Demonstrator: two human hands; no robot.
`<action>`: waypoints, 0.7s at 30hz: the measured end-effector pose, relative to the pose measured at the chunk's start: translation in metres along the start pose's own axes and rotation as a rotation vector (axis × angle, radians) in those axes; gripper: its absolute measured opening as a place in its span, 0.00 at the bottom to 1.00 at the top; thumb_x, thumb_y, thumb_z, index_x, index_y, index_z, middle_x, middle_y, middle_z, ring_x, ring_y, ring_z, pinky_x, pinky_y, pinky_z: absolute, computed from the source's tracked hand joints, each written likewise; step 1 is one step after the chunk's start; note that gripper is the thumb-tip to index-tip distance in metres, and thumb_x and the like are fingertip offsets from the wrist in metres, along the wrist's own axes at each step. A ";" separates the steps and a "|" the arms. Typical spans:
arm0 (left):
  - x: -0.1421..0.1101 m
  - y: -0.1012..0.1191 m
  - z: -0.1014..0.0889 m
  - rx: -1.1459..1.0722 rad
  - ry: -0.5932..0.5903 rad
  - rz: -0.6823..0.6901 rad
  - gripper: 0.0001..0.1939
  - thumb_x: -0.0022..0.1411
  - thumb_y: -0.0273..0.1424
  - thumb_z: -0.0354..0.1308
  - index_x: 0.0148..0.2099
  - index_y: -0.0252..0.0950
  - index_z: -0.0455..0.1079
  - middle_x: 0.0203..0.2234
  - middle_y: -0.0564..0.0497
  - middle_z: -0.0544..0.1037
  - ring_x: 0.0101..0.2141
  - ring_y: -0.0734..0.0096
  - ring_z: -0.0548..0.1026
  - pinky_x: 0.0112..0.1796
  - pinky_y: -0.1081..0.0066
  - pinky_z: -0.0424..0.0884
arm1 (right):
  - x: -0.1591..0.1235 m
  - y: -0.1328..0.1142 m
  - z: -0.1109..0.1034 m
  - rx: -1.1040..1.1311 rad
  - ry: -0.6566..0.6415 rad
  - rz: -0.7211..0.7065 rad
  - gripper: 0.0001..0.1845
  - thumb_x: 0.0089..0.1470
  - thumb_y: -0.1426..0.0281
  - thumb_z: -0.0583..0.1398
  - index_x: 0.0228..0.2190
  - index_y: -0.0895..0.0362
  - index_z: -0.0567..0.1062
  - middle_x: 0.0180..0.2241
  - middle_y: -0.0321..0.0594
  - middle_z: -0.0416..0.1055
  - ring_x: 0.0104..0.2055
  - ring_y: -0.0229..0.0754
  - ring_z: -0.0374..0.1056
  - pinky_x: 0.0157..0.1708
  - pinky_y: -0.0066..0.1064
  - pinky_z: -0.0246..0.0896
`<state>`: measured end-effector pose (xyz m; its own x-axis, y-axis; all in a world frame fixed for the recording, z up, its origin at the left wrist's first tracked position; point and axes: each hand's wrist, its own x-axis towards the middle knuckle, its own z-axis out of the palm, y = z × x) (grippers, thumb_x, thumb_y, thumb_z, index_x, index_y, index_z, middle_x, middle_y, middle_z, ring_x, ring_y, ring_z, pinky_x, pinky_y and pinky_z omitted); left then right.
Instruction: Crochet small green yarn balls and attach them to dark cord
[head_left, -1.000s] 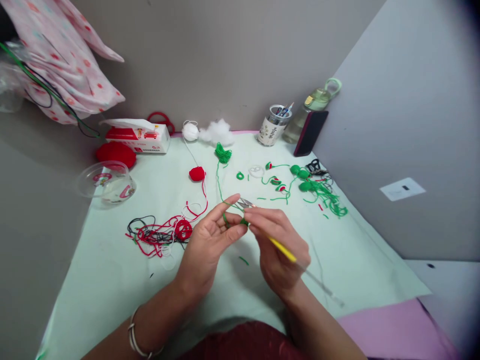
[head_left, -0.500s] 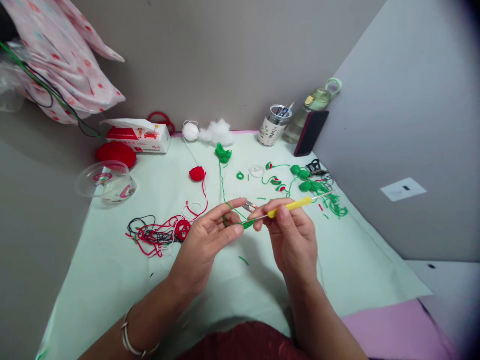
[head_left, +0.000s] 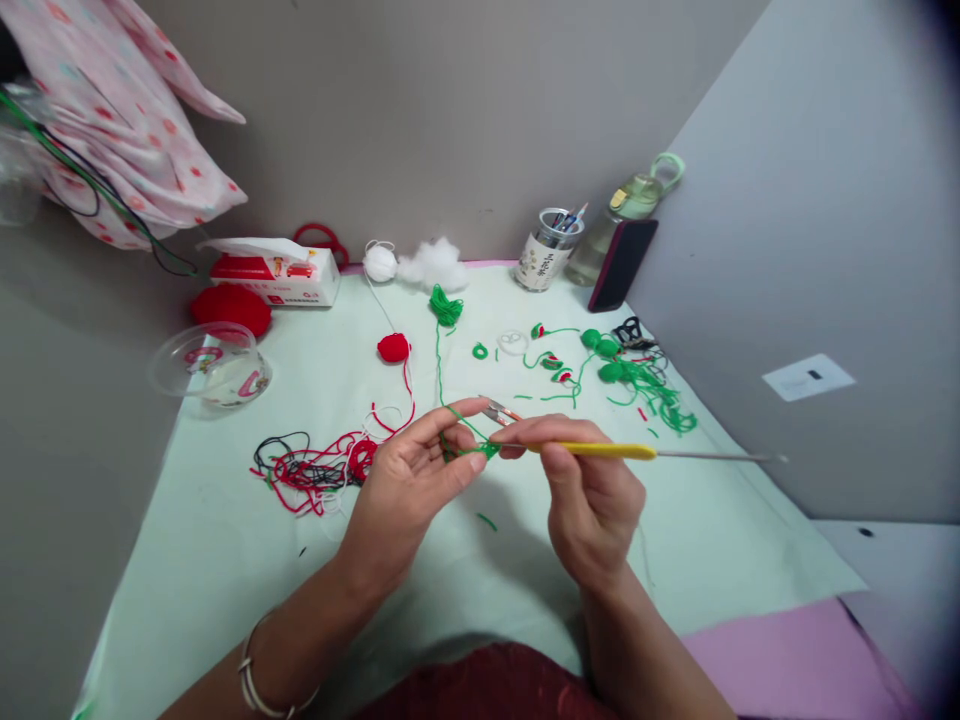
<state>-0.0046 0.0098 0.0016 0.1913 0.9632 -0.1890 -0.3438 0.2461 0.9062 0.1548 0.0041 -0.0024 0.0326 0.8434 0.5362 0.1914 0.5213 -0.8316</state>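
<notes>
Pinching green crochet piece: left hand | gripping yellow-handled crochet hook, toward 3 o'clock: right hand | piece likely soft, light; best held by edge

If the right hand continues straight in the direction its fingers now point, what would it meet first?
The right hand would probably first meet the green yarn piece held in the left hand. Fingertips and yarn look almost touching, but depth is unclear in this view.

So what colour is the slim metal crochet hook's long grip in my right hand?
The long grip is yellow; the head view shows it best.
</notes>
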 end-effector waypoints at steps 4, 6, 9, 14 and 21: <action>0.000 0.001 0.001 -0.008 0.001 0.004 0.18 0.56 0.32 0.68 0.51 0.44 0.78 0.33 0.53 0.73 0.39 0.70 0.70 0.44 0.70 0.67 | 0.001 0.001 0.001 0.050 0.051 -0.008 0.12 0.66 0.72 0.53 0.40 0.54 0.77 0.35 0.40 0.78 0.32 0.40 0.73 0.35 0.37 0.72; -0.001 0.001 0.000 -0.008 -0.015 -0.011 0.18 0.57 0.32 0.67 0.51 0.44 0.78 0.33 0.52 0.73 0.38 0.70 0.70 0.43 0.70 0.66 | 0.002 0.003 0.000 0.143 0.064 0.050 0.11 0.66 0.71 0.53 0.39 0.54 0.76 0.35 0.40 0.78 0.32 0.39 0.73 0.34 0.36 0.72; -0.002 0.001 0.000 -0.011 -0.029 -0.019 0.18 0.58 0.33 0.66 0.51 0.44 0.78 0.34 0.52 0.73 0.38 0.69 0.69 0.42 0.70 0.66 | 0.005 0.005 -0.001 0.264 0.032 0.146 0.10 0.67 0.68 0.53 0.37 0.55 0.74 0.34 0.41 0.78 0.31 0.40 0.73 0.32 0.36 0.72; -0.003 0.001 -0.001 -0.007 -0.031 -0.017 0.17 0.58 0.33 0.65 0.51 0.44 0.78 0.33 0.52 0.71 0.37 0.70 0.68 0.41 0.70 0.65 | 0.006 0.005 -0.003 0.315 0.005 0.167 0.11 0.66 0.68 0.54 0.37 0.57 0.75 0.33 0.42 0.78 0.30 0.39 0.73 0.33 0.35 0.71; -0.002 -0.001 -0.002 0.045 -0.016 0.027 0.16 0.58 0.32 0.66 0.50 0.45 0.78 0.32 0.53 0.71 0.37 0.72 0.71 0.42 0.72 0.68 | 0.002 0.005 -0.003 0.212 0.001 0.051 0.11 0.66 0.72 0.53 0.40 0.55 0.76 0.35 0.40 0.77 0.33 0.40 0.73 0.33 0.35 0.71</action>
<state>-0.0063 0.0083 0.0007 0.1976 0.9674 -0.1585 -0.3070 0.2146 0.9272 0.1589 0.0080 -0.0052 0.0375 0.8692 0.4930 -0.0210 0.4939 -0.8693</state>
